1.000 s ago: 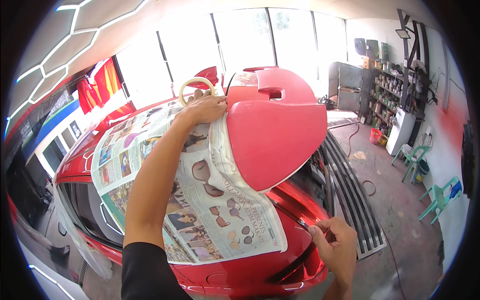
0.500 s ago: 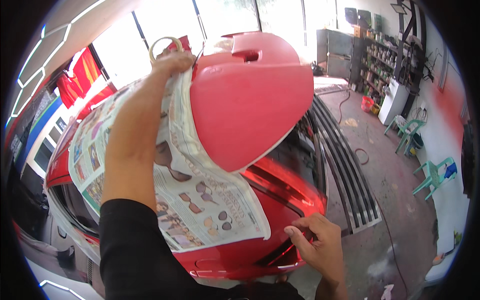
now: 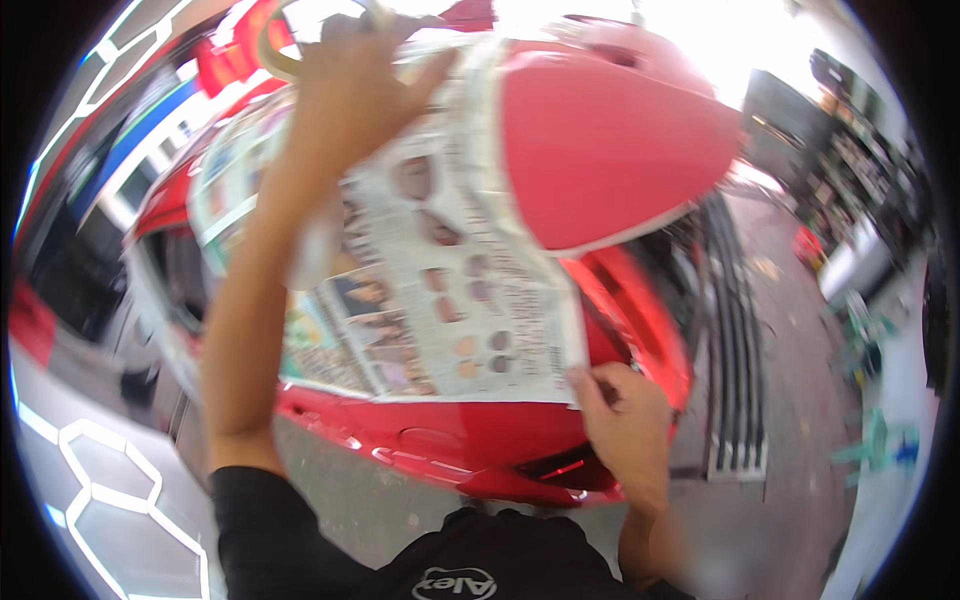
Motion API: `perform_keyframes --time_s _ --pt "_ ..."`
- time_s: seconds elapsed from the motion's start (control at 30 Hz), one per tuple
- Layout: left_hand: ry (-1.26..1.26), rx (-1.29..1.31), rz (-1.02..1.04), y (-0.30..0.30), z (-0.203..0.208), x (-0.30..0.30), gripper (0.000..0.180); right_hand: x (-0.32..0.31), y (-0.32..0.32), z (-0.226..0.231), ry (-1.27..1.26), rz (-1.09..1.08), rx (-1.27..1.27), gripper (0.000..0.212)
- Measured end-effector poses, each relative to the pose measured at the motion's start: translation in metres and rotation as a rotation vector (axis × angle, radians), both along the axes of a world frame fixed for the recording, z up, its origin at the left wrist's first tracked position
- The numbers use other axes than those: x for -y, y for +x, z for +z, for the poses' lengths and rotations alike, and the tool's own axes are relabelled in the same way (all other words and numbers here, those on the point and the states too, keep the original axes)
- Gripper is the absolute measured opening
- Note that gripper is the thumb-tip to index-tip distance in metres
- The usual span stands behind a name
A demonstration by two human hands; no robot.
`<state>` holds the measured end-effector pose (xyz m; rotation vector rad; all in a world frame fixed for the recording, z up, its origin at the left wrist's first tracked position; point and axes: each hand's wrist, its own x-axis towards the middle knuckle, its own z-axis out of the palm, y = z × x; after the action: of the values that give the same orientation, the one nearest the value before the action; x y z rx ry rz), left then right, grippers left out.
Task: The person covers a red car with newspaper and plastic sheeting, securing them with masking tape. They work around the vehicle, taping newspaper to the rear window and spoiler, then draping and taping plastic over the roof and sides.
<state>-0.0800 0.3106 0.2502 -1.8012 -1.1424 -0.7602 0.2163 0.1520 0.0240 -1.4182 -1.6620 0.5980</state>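
Note:
A newspaper sheet (image 3: 430,300) lies over part of a red car body (image 3: 470,430). Along the sheet's right edge runs a pale tape strip (image 3: 492,150), beside a matte pinkish-red panel (image 3: 610,150). My left hand (image 3: 355,85) is at the far left, closed on a roll of masking tape (image 3: 272,45); its thumb sticks out to the right and motion smears the fingers. At the sheet's near right corner my right hand (image 3: 625,415) pinches the paper between thumb and curled fingers, next to the red tail light (image 3: 640,320).
More newspaper (image 3: 225,190) covers the car at the left. Dark metal floor grating (image 3: 735,350) runs along the right. Beyond it are a green chair (image 3: 875,440), a white cabinet (image 3: 855,265) and shelves (image 3: 865,165) with several containers, all blurred.
My view has shifted, so the car appears farther right. The left hand has moved leftward over the car with the tape roll. My right hand has come to the newspaper's corner.

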Motion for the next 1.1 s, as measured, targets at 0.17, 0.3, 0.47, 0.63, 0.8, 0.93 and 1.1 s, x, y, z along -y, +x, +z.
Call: perform_keyframes --time_s 0.17,0.3,0.47,0.63,0.8,0.93,1.1 --pt "0.072 0.316 0.047 -0.031 -0.093 0.089 0.033 0.002 0.009 0.000 -0.118 -0.019 -0.137 0.025" --pt "0.053 0.526 0.208 -0.098 -0.156 0.130 0.034 0.005 0.018 0.000 -0.152 -0.042 -0.064 0.030" --pt "0.029 0.689 0.374 -0.175 -0.217 0.178 0.035 0.016 0.015 -0.017 -0.112 -0.086 -0.067 0.033" --pt "0.046 0.836 0.200 -0.201 -0.275 0.181 0.035 0.046 0.020 -0.026 0.260 -0.173 -0.290 0.026" --pt "-0.031 1.003 -0.078 -0.224 -0.363 0.200 0.031 0.117 -0.042 0.040 0.422 -0.531 -0.334 0.025" --pt "-0.088 1.076 -0.119 -0.199 -0.431 0.277 0.030 0.147 -0.090 0.062 0.782 -0.168 -0.008 0.012" --pt "-0.346 0.976 -0.399 -0.094 -0.446 0.340 0.029 0.211 -0.086 0.057 0.599 -0.189 0.253 0.015"
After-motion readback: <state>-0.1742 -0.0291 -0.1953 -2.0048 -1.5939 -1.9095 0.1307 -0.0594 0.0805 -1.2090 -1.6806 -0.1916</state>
